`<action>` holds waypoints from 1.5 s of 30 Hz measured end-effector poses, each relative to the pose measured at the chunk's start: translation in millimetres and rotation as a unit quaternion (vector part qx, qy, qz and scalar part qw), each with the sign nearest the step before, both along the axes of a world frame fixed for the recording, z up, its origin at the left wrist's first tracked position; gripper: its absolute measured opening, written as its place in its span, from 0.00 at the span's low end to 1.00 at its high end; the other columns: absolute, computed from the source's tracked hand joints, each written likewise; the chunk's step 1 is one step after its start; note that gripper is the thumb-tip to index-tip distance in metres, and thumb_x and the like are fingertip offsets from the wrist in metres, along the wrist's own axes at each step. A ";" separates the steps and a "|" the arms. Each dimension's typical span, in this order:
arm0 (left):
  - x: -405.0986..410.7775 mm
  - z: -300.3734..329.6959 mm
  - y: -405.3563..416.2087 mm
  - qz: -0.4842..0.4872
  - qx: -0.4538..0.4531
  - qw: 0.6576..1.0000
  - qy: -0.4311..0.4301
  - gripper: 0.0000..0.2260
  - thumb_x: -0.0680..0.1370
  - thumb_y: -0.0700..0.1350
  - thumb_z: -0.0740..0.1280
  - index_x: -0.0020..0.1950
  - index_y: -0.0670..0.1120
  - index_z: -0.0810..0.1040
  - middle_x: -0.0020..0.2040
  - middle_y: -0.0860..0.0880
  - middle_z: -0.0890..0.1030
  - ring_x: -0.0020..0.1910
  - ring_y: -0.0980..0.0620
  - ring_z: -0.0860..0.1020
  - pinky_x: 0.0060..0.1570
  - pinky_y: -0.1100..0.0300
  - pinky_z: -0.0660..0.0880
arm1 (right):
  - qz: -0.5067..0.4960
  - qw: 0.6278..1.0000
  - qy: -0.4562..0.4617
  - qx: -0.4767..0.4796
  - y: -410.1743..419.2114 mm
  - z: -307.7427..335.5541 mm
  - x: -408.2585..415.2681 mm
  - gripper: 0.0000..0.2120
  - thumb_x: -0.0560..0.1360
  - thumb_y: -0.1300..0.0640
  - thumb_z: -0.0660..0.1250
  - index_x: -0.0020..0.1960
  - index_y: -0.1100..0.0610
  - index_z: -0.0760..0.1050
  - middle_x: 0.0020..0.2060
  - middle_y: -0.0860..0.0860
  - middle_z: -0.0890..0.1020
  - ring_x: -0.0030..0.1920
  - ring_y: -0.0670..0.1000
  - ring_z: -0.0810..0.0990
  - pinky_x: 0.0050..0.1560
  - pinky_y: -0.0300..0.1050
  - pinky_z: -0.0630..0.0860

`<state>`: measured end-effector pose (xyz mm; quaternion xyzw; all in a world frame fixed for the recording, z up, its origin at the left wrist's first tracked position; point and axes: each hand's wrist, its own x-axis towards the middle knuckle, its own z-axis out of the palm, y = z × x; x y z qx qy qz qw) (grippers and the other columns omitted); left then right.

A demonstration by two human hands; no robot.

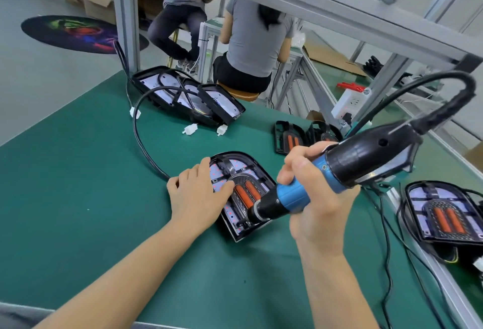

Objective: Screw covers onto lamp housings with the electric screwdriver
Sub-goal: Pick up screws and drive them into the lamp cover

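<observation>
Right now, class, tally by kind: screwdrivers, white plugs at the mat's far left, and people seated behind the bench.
screwdriver: 1
plugs: 3
people: 2
total: 6

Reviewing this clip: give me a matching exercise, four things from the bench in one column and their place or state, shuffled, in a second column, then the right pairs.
Things
1. blue-and-black electric screwdriver
2. black D-shaped lamp housing with two orange cells
3. stack of open black housings with white insides
4. white wall socket block

Places or states
A. leaning together at the far edge of the green mat
B. mounted on the aluminium frame post at the right
C. gripped in the right hand, tip down on a housing
D. pressed flat under the left hand

Pairs: 1-C, 2-D, 3-A, 4-B
</observation>
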<state>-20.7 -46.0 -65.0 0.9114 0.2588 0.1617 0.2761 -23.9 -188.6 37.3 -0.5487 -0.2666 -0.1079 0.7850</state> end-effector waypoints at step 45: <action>-10.1 -17.4 -2.2 0.002 0.029 0.998 -0.051 0.26 0.78 0.60 0.58 0.72 0.49 0.65 0.66 0.52 0.73 0.67 0.51 0.66 0.67 0.54 0.52 | -0.278 0.608 0.275 -0.691 -153.4 -66.4 150.9 0.37 0.76 0.37 0.64 0.69 0.65 0.61 0.63 0.61 0.76 0.62 0.61 0.76 0.52 0.50 0.70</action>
